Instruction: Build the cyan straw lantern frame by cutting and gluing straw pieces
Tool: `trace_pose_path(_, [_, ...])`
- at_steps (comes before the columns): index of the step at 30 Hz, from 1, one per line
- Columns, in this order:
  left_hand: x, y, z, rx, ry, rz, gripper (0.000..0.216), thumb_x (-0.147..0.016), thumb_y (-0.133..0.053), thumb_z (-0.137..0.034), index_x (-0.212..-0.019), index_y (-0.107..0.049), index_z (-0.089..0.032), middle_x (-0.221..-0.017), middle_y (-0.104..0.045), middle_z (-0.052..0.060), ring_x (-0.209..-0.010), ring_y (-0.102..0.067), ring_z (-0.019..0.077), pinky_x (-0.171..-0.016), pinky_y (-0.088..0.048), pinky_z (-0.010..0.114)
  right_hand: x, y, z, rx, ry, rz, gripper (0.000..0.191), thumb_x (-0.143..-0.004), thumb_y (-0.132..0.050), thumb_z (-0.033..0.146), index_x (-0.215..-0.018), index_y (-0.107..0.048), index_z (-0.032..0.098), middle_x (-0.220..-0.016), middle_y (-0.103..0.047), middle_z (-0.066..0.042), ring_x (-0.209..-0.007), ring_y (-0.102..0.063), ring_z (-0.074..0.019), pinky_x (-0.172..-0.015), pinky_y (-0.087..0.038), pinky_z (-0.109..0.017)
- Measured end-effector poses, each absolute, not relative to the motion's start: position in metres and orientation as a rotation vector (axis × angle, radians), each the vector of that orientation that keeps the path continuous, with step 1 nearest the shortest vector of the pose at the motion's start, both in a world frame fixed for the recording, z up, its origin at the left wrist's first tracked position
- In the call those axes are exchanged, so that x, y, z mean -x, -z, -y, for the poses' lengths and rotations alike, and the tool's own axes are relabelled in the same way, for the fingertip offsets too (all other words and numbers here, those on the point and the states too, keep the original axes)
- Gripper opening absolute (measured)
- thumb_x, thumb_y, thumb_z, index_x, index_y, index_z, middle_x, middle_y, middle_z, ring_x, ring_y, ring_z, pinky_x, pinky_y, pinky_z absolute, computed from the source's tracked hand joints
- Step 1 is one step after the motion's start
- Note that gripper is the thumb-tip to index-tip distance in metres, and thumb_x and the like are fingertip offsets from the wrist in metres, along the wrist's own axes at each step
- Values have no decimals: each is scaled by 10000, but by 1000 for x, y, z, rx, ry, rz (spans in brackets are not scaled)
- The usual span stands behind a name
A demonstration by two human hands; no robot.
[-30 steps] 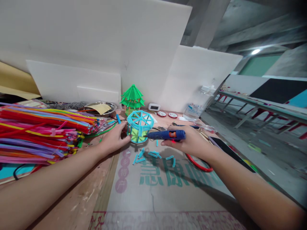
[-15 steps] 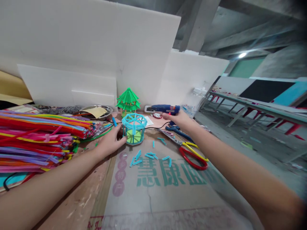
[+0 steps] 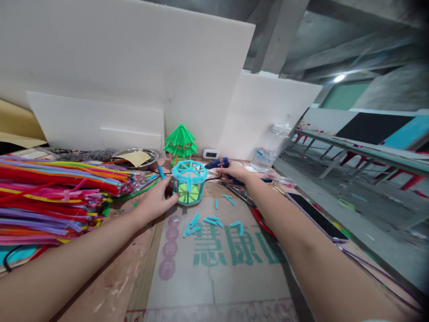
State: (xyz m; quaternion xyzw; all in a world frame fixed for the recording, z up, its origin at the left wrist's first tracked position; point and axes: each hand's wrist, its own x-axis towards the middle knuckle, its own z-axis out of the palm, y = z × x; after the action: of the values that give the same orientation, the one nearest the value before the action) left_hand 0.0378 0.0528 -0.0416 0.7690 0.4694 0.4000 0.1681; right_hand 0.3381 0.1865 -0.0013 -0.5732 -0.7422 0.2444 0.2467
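My left hand [image 3: 157, 195] grips the left side of a light-blue openwork frame [image 3: 189, 172], many-sided, with spoke-like strips across its top and a yellow-green base inside. My right hand [image 3: 237, 171] is closed round a dark-blue hot glue gun [image 3: 218, 163], whose front end points left, close to the frame's upper right edge. Short light-blue strips [image 3: 212, 221] lie scattered on the printed sheet [image 3: 181, 286] in front of the frame. Just behind it stands a small model [image 3: 181, 141] with a tiered green roof.
Bundles of colourful pipe cleaners [image 3: 50, 197] fill the left side. Red-handled scissors [image 3: 261, 221] lie partly under my right forearm. A phone [image 3: 317, 214] rests to the right. Farther back are a metal dish [image 3: 152, 157], a small digital clock [image 3: 210, 154] and a plastic bottle [image 3: 270, 150].
My right hand has carried the glue gun left and down toward the blue frame. The clock and phone now show. My left hand keeps its hold on the frame.
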Motion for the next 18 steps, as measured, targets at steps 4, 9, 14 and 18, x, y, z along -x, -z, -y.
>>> trace_pose_path(4, [-38, 40, -51, -2203, -1109, -1365, 301, -774, -536, -315, -1047, -556, -188, -957, -653, 59, -857, -608, 226, -744, -485, 318, -355, -7, -180, 1552, -567, 2013, 511, -675, -752, 427, -1082, -614, 149, -831, -687, -46, -675, -592, -133, -596, -432, -220])
trace_pose_path(9, [-38, 40, -51, -2174, -1131, -1367, 323, -755, -548, -320, -1055, -558, -199, -932, -656, 50, -829, -606, 222, -742, -487, 324, -366, -21, -143, 1571, -232, 1829, 565, -729, -693, 456, -1140, -529, 104, -934, -642, -99, -772, -568, -169, -667, -415, -267])
trace_pose_path(14, [-38, 40, -51, -2191, -1112, -1392, 310, -764, -547, -343, -1035, -554, -193, -935, -654, 53, -822, -603, 217, -740, -484, 316, -327, -35, -58, 1130, -113, 2204, 204, -870, -555, 344, -834, -651, 168, -767, -645, -40, -700, -557, -156, -657, -398, -266])
trace_pose_path(18, [-38, 39, -50, -2207, -1098, -1382, 292, -780, -535, -348, -1026, -549, -189, -940, -648, 52, -824, -603, 212, -752, -482, 316, -290, -26, -6, 762, -256, 2704, 132, -882, -552, 205, -922, -677, 190, -883, -679, -49, -816, -588, -153, -740, -411, -262])
